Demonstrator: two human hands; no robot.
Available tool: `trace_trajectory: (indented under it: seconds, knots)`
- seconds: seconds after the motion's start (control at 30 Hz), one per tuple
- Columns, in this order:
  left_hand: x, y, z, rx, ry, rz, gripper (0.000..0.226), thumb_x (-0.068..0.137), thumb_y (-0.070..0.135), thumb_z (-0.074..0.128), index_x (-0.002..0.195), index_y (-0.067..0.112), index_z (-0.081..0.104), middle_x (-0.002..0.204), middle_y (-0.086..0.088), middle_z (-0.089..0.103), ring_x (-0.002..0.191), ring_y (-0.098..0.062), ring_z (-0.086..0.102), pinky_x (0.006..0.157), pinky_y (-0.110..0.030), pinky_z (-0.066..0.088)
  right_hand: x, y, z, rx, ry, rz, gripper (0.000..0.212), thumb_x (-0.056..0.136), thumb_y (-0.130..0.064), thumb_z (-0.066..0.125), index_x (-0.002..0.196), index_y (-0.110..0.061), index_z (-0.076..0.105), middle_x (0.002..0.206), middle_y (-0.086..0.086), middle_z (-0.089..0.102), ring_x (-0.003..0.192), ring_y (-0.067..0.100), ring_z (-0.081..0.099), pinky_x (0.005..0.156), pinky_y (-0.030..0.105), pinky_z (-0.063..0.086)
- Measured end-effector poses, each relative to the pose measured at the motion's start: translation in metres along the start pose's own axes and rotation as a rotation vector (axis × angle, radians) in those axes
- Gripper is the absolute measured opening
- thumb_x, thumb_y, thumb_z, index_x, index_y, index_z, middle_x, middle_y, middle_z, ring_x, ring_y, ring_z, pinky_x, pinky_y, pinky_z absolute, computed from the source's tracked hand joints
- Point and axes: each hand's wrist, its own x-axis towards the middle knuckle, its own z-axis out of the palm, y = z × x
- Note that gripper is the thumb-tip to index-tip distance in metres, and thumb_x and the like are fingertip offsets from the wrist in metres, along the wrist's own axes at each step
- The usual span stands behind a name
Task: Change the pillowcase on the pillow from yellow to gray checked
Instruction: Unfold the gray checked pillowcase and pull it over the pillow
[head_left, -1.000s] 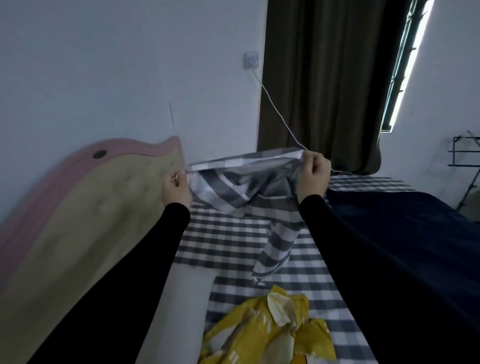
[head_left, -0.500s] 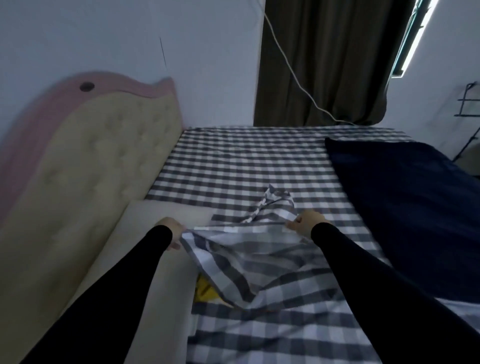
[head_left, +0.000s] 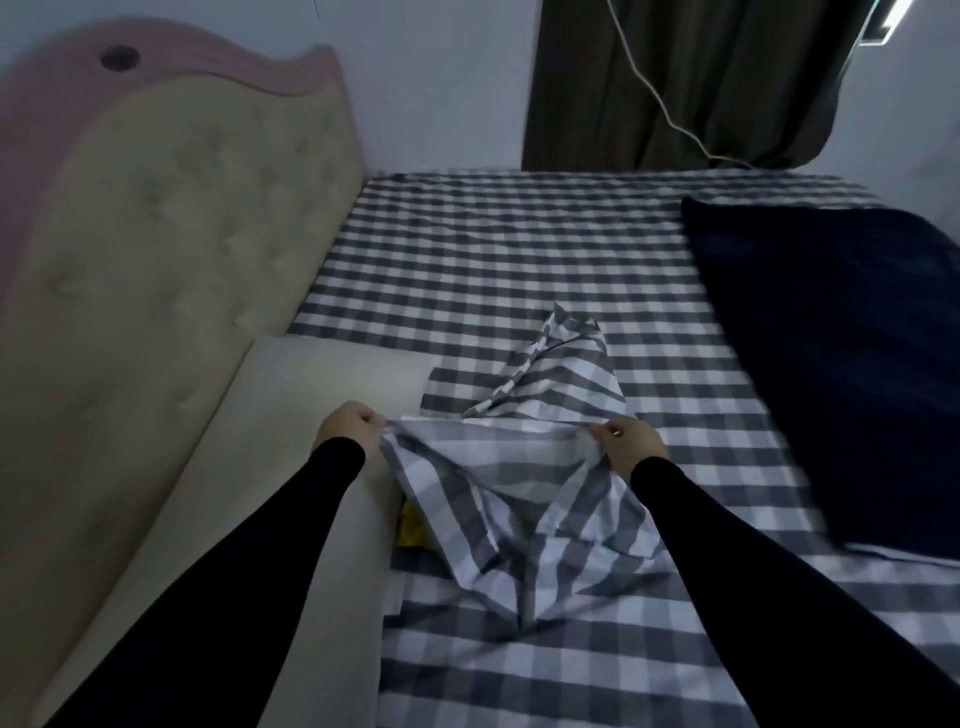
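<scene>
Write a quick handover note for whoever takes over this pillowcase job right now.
Left hand: shut on one end of the gray checked pillowcase edge.
Right hand: shut on the other end, edge stretched between them.
Pillowcase lies bunched on the bed sheet.
Bare pillow lies beside the headboard, left of the case.
Yellow pillowcase is off, mostly hidden under the gray one.
Left: find the opening, slide the pillow in.

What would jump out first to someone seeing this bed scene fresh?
Both hands, left hand and right hand, pinch a gray checked pillowcase spread over the matching checked sheet at centre. A bare white pillow lies left against the tufted headboard, and a dark blue blanket covers the right side.
</scene>
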Motion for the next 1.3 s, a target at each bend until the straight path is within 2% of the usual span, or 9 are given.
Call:
trace_trajectory:
  seconds: [0.2, 0.37, 0.63, 0.77, 0.87, 1.0, 1.1, 1.17, 1.3]
  knots:
    - [0.007, -0.005, 0.037, 0.006, -0.044, 0.037, 0.024, 0.092, 0.026, 0.054, 0.113, 0.014, 0.057, 0.118, -0.011, 0.06, 0.105, -0.031, 0.057, 0.089, -0.033, 0.046, 0.019, -0.005, 0.029, -0.205, 0.068, 0.002, 0.034, 0.089, -0.031, 0.058, 0.122, -0.02, 0.056, 0.129, 0.009, 0.051, 0.115, 0.029, 0.051, 0.094, 0.042, 0.046]
    - [0.007, -0.012, 0.069, 0.197, -0.231, 0.132, 0.018, 0.086, 0.043, 0.057, 0.098, 0.031, 0.064, 0.113, 0.0, 0.063, 0.105, -0.026, 0.057, 0.091, -0.036, 0.05, 0.037, -0.012, 0.063, -0.425, -0.128, -0.186, 0.046, 0.091, -0.045, 0.054, 0.133, -0.027, 0.047, 0.132, 0.004, 0.048, 0.12, 0.026, 0.047, 0.1, 0.044, 0.042]
    - [0.04, -0.017, 0.061, 0.053, -0.287, 0.1, 0.028, 0.089, 0.029, 0.062, 0.11, 0.011, 0.07, 0.111, -0.006, 0.069, 0.101, -0.023, 0.062, 0.091, -0.029, 0.048, 0.054, -0.051, 0.112, -0.375, -0.376, -0.379, 0.052, 0.09, -0.053, 0.053, 0.138, -0.038, 0.043, 0.149, -0.006, 0.038, 0.136, 0.021, 0.033, 0.111, 0.043, 0.029]
    - [0.054, -0.019, 0.037, -0.15, -0.271, 0.108, 0.012, 0.082, 0.011, 0.07, 0.093, 0.011, 0.074, 0.092, -0.004, 0.071, 0.085, -0.017, 0.064, 0.081, -0.024, 0.048, 0.052, -0.093, 0.145, -0.406, -0.532, -0.429, 0.058, 0.08, -0.062, 0.059, 0.132, -0.037, 0.052, 0.138, -0.006, 0.053, 0.126, 0.019, 0.049, 0.104, 0.033, 0.038]
    - [0.064, -0.025, 0.023, -0.262, -0.222, 0.107, 0.009, 0.082, 0.007, 0.07, 0.088, 0.013, 0.071, 0.086, -0.005, 0.068, 0.079, -0.015, 0.061, 0.071, -0.018, 0.044, 0.049, -0.128, 0.165, -0.348, -0.565, -0.431, 0.045, 0.084, -0.055, 0.059, 0.106, -0.017, 0.069, 0.104, 0.005, 0.069, 0.098, 0.021, 0.062, 0.084, 0.031, 0.046]
    - [0.081, -0.04, 0.01, -0.258, -0.121, 0.108, 0.013, 0.088, 0.016, 0.064, 0.094, 0.007, 0.071, 0.091, -0.008, 0.07, 0.083, -0.019, 0.062, 0.069, -0.016, 0.044, 0.055, -0.155, 0.168, -0.235, -0.525, -0.455, 0.034, 0.085, -0.046, 0.065, 0.071, -0.015, 0.063, 0.065, -0.001, 0.056, 0.066, 0.013, 0.054, 0.057, 0.022, 0.038]
    - [0.095, -0.062, 0.0, -0.138, -0.113, 0.025, 0.033, 0.092, 0.036, 0.058, 0.104, 0.008, 0.069, 0.104, -0.008, 0.069, 0.098, -0.025, 0.062, 0.081, -0.025, 0.042, 0.06, -0.163, 0.166, -0.152, -0.532, -0.399, 0.029, 0.083, -0.042, 0.069, 0.078, -0.013, 0.067, 0.067, -0.004, 0.058, 0.062, 0.006, 0.052, 0.051, 0.01, 0.038]
    - [0.105, -0.082, -0.005, -0.073, -0.124, -0.057, 0.041, 0.091, 0.045, 0.055, 0.109, 0.011, 0.066, 0.112, -0.008, 0.067, 0.105, -0.027, 0.061, 0.088, -0.028, 0.043, 0.061, -0.168, 0.166, -0.198, -0.57, -0.381, 0.037, 0.082, -0.049, 0.067, 0.084, -0.011, 0.069, 0.072, -0.002, 0.059, 0.066, 0.01, 0.053, 0.055, 0.016, 0.038]
    - [0.125, -0.116, -0.015, 0.076, -0.111, -0.198, 0.051, 0.087, 0.055, 0.055, 0.12, 0.017, 0.063, 0.127, -0.01, 0.059, 0.117, -0.031, 0.055, 0.101, -0.033, 0.041, 0.058, -0.189, 0.174, -0.341, -0.693, -0.294, 0.063, 0.078, -0.069, 0.056, 0.114, -0.018, 0.066, 0.105, -0.004, 0.059, 0.1, 0.016, 0.053, 0.082, 0.025, 0.036]
